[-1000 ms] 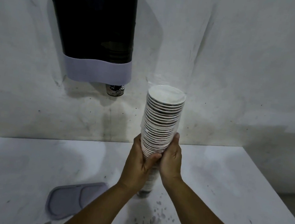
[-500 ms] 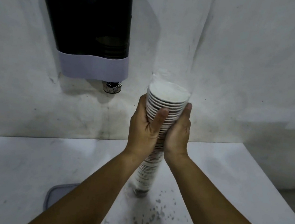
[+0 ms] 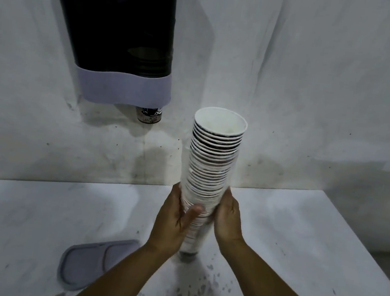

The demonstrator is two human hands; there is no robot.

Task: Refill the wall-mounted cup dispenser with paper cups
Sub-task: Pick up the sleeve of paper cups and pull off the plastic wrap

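I hold the cup stack (image 3: 210, 175) upright between both hands, above the table (image 3: 314, 240). My left hand (image 3: 173, 222) wraps the lower part of the stack from the left, thumb laid across its front; my right hand (image 3: 228, 217) presses flat against the right side at about the same height. So each grip is closed on the stack, left curled around it, right more a palm clamp with fingers behind, out of view. The stack's foot hangs just over the table's speckled patch (whether it touches I cannot tell), and a thin clear sleeve seems to cover the lower cups. The top cup's white mouth faces up toward me.

The dispenser (image 3: 121, 24) hangs on the wall (image 3: 322, 90) up and to the left of the stack, well apart from it: a dark tube with a pale band at its bottom, and one printed cup (image 3: 150, 115) poking out beneath. A grey lid (image 3: 89, 266) lies flat on the table by my left forearm.
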